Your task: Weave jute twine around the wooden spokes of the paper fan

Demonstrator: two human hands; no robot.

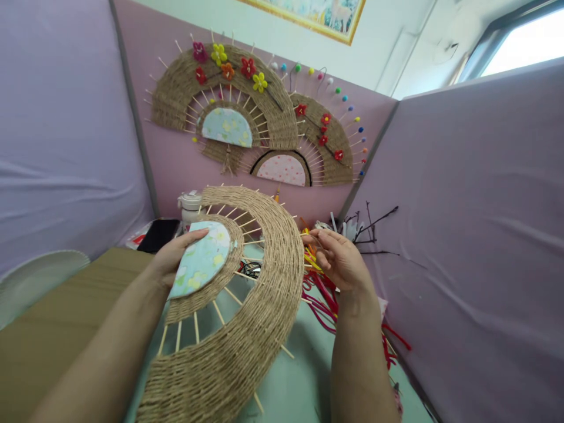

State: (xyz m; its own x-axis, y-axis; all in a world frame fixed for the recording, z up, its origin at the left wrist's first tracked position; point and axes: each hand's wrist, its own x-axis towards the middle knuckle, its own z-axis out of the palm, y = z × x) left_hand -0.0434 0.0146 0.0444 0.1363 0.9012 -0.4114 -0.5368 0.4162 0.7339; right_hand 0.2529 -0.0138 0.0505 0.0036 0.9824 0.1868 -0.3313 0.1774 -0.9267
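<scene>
A large woven twine fan [282, 258] is held up in front of me, tilted, its light wooden sticks jutting past the outer rim. Its half-round centre [205, 258] is covered in pale blue floral fabric. My left hand [176, 252] grips this centre at its straight edge, thumb on the fabric and the other fingers hidden behind. At the right rim, the fingers of my right hand [339, 255] are closed in a pinch at the tip of a stick [305, 234]. Whether they also hold something small there, I cannot tell.
Two finished woven fans [176, 88] [337, 138] with flowers hang on the pink partition. Red and yellow pipe cleaners [324, 299] and dark twigs [372, 226] lie right. A white lidded cup [191, 205], black phone [159, 235] and brown board [66, 329] are left.
</scene>
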